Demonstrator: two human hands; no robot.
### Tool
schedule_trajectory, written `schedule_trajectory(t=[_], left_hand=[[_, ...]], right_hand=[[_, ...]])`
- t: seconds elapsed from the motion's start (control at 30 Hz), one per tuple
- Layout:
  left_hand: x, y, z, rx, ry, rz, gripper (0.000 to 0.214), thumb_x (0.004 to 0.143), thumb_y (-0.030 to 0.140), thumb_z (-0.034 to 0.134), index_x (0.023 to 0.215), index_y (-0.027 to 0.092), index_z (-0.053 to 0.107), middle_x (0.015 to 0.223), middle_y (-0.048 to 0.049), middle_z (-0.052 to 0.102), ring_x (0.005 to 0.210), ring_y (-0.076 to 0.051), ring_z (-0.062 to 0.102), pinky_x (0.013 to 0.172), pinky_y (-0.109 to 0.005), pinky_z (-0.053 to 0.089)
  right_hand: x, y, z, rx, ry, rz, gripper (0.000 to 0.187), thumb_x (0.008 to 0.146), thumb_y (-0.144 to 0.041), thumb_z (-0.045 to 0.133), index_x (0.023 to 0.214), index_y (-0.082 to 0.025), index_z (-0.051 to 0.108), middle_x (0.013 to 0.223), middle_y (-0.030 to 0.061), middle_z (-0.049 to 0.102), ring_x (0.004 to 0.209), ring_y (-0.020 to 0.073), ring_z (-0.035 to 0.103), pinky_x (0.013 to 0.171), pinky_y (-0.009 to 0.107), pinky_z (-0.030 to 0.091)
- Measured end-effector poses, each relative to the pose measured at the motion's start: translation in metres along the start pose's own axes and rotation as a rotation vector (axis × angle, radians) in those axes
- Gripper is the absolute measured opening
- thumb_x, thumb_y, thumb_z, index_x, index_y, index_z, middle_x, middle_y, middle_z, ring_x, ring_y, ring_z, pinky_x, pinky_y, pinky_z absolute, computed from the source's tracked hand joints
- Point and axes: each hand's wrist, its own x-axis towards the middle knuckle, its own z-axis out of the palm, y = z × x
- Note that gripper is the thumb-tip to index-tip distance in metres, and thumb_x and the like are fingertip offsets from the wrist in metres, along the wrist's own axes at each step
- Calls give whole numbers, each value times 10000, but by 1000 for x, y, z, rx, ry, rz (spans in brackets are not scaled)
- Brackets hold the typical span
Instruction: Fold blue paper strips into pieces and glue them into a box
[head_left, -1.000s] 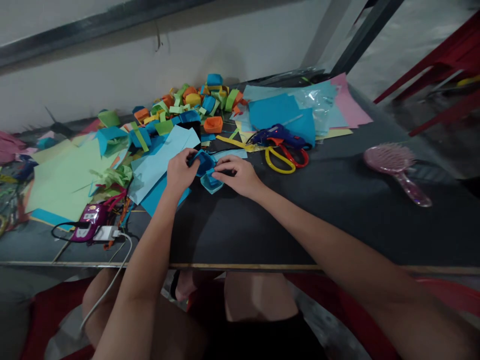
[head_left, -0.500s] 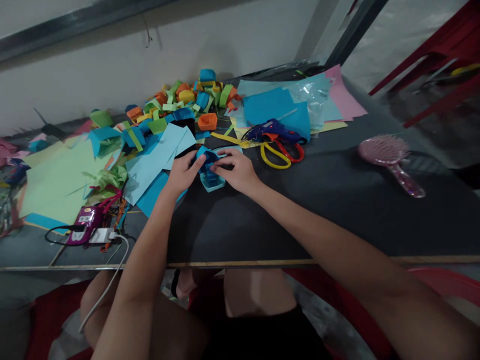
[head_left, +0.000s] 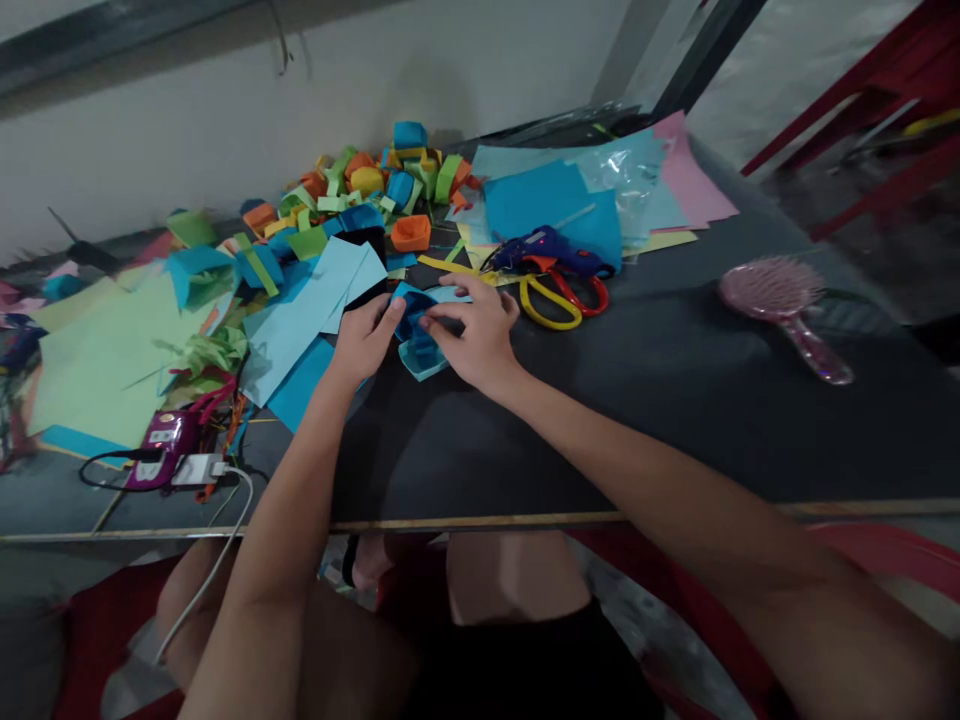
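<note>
Pinching the left side of a dark-blue paper box at the middle of the frame, the left hand is laying its thumb along the paper while its other fingers are hiding behind. The right hand is facing it from the other side, thumb tip touching the box; from where I'm standing I cannot tell whether it is gripping the paper or only pressing on it. A paler blue paper box is sitting just below, its right end disappearing behind the right hand, and I can't make out whether the two are joined.

Above and to the right, a blue glue gun is lying over a pair of scissors, its body covering the blades and leaving the yellow and red handles showing. A clear plastic bag is blurring the edges of the sheets beneath it. In the upper middle, a heap of small paper boxes is overlapping so much that many are only half showing. Something black is peeking out behind the pale-blue strips, too covered to name. At lower left, a white cable is dropping past the table edge, and a red chair is running off the upper right.
</note>
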Motion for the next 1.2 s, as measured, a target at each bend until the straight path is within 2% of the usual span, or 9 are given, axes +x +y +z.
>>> schedule_trajectory(t=[0.13,0.33,0.57,1.0,1.2], left_hand=[[0,0,1,-17,32,28,550,950,646,301,624,205,351,562,14,401,548,-119,426,522,-270,315],[0,3,1,-13,-7,36,560,939,666,311,620,208,353,543,13,409,523,-117,429,509,-272,319],[-1,4,2,-25,-37,48,549,946,661,299,675,208,450,548,3,481,506,-130,473,492,-276,336],[-2,8,4,41,-102,20,484,971,602,298,760,208,487,576,9,515,543,-139,530,511,-254,360],[-3,7,6,110,-107,50,492,969,607,300,820,202,539,618,-1,537,556,-143,560,521,-255,371]], right_hand=[[1,1,-3,-100,12,-52,216,894,-378,588,852,-272,770,1339,55,562,1169,318,526,1055,611,245],[0,2,-3,-137,-16,-115,256,904,-355,553,788,-254,757,1375,48,536,1251,334,471,1100,670,152],[1,1,-2,-120,14,-104,285,909,-353,549,735,-245,748,1372,48,547,1315,349,428,1131,687,101],[2,0,1,-89,56,-81,279,893,-290,542,697,-237,733,1356,36,582,1295,322,460,1156,670,91],[3,2,2,-92,74,-58,271,874,-289,551,673,-237,725,1359,18,585,1273,325,466,1137,678,78]])
